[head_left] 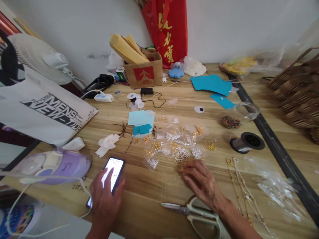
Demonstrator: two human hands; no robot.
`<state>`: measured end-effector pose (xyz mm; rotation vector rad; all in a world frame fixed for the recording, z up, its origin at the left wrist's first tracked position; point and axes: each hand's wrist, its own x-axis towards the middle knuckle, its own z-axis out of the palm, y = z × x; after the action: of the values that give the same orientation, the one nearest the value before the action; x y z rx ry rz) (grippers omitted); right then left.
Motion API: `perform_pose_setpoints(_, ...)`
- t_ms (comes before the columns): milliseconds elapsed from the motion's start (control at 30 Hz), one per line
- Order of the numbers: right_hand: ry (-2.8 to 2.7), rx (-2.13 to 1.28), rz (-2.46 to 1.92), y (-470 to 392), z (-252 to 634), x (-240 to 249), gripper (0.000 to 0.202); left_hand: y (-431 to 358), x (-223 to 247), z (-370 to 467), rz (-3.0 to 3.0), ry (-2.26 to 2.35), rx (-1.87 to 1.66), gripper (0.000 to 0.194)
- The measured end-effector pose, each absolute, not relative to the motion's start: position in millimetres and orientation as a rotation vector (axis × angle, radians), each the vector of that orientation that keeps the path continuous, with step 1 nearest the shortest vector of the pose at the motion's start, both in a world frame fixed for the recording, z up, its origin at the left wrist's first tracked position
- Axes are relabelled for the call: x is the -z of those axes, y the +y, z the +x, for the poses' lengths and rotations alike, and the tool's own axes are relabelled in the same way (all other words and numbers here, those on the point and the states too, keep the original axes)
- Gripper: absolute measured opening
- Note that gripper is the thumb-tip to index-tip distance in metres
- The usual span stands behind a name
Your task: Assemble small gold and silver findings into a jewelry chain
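Note:
My left hand point(107, 196) lies over a smartphone point(115, 169) with a lit white screen, its fingers spread and touching the glass. My right hand point(201, 181) rests on the table with thumb and fingertips drawn together. A short thin chain point(178, 176) lies at its fingertips; whether they pinch it or another tiny piece is too small to tell. Just beyond are small clear bags of silver beads point(180, 154) and gold beads point(156, 145). Scissors point(185, 209) with pale handles lie below my right hand, partly behind the wrist.
Gold and silver chains point(245, 196) lie on the right, near a wire spool point(246, 142) and a jar of dark beads point(231, 122). Blue cards point(211, 84), a cardboard box point(143, 73) and a red bag point(165, 33) stand behind. A purple appliance point(67, 166) is left.

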<state>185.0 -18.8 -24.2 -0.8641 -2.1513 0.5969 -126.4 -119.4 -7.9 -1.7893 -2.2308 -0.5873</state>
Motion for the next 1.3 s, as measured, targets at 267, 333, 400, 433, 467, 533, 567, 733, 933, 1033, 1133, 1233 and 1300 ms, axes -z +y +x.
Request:
perform_pose_setpoints(267,-2.150,-0.584,-0.877,-19.2,184.9,24.0,0.011,-120.4,10.6,-141.3,-1.459,-2.673,0.521,0.081)
perform_pose_setpoints(333,-2.156,-0.593,-0.880,-19.4,185.1,25.4,0.009,-121.3,11.6,-144.6,-1.443,-2.729,0.463,0.085)
perform_pose_setpoints(400,-2.165,-0.602,-0.879,-19.2,185.4,26.7,0.009,-121.8,11.0,-145.8,-1.437,-2.750,0.402,0.085)
perform_pose_setpoints(433,-2.165,-0.605,-0.876,-19.0,185.5,27.2,0.008,-121.8,10.2,-145.8,-1.430,-2.752,0.378,0.084)
perform_pose_setpoints(467,-2.164,-0.605,-0.873,-18.9,185.6,27.5,0.008,-121.7,9.3,-145.7,-1.418,-2.755,0.357,0.084)
perform_pose_setpoints(533,-2.160,-0.601,-0.868,-18.6,185.4,27.7,0.009,-121.0,7.6,-145.5,-1.400,-2.762,0.320,0.082)
perform_pose_setpoints(567,-2.159,-0.597,-0.868,-18.6,185.3,27.5,0.009,-120.5,7.0,-145.7,-1.397,-2.762,0.307,0.082)
perform_pose_setpoints(733,-2.150,-0.578,-0.884,-19.1,184.5,25.2,0.010,-117.9,6.9,-146.3,-1.407,-2.713,0.291,0.078)
perform_pose_setpoints(933,-2.158,-0.577,-0.883,-18.8,185.6,26.1,0.010,-113.4,7.0,-144.7,-1.414,-2.641,0.251,0.073)
perform_pose_setpoints(1033,-2.148,-0.580,-0.884,-18.5,185.6,25.9,0.010,-112.6,6.0,-143.8,-1.417,-2.629,0.196,0.074)
perform_pose_setpoints(1133,-2.139,-0.588,-0.888,-18.6,185.0,24.8,0.010,-113.8,4.7,-143.2,-1.426,-2.612,0.161,0.074)
perform_pose_setpoints(1233,-2.149,-0.589,-0.886,-18.8,184.8,24.5,0.010,-115.4,3.5,-143.2,-1.420,-2.606,0.149,0.075)
perform_pose_setpoints(1300,-2.155,-0.575,-0.888,-18.7,185.0,25.3,0.010,-115.7,3.0,-143.4,-1.430,-2.604,0.158,0.076)
